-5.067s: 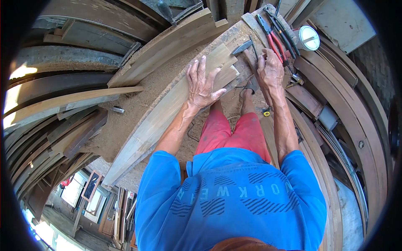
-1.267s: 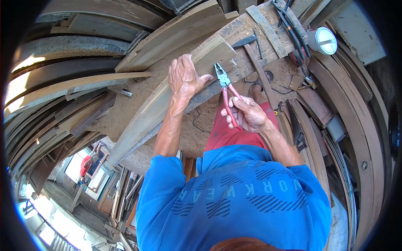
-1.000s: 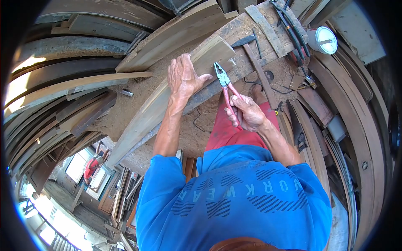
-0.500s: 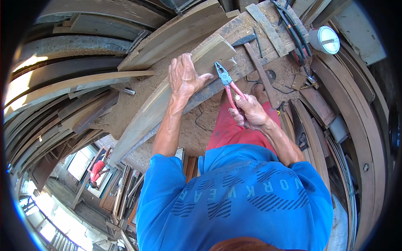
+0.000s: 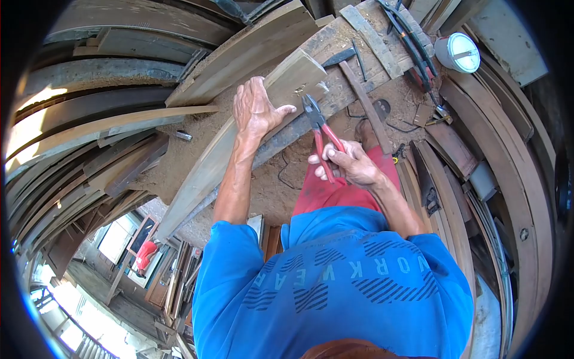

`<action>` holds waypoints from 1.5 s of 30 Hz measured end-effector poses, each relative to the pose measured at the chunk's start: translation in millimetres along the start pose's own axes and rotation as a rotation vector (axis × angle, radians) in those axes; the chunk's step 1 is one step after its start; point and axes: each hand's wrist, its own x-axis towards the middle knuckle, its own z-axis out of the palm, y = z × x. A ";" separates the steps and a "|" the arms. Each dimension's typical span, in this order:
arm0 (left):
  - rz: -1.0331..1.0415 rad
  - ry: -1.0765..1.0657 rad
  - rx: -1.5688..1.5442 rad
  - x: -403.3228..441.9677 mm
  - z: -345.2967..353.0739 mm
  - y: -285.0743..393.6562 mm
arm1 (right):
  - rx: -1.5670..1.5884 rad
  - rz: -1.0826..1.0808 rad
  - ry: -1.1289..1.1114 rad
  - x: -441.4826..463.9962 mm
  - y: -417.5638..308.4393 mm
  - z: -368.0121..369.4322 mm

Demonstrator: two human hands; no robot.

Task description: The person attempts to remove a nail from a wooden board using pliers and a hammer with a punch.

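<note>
My left hand lies spread on a long wooden plank, its thumb stretched out toward the right. In my right hand is a pair of red-handled pliers, gripped by both handles. The jaws of the pliers are close to the plank's edge, near a rough, splintered spot by its end; whether they touch the wood I cannot tell. A hammer with a wooden handle rests on the bench, its head just past the plank's end.
Long-handled cutters and a flat wood strip lie at the bench's far end. Beside them stands a white bucket. Stacked boards line the left, more boards the right. A person in red is in the background.
The pliers have turned and shifted slightly left and down, and my right hand's fingers have changed their hold on the handles. My left hand stays flat on the plank. The background person has moved.
</note>
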 end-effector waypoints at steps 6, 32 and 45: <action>0.022 0.019 -0.013 -2.2 1.2 -0.7 | 0.126 0.012 -0.021 20.8 4.4 3.3; 0.043 0.046 -0.009 -5.7 -1.5 3.1 | 0.303 0.118 -0.038 27.5 -0.6 7.0; 0.065 0.080 -0.008 -7.6 1.8 1.1 | 0.222 0.142 0.013 22.0 -4.2 9.7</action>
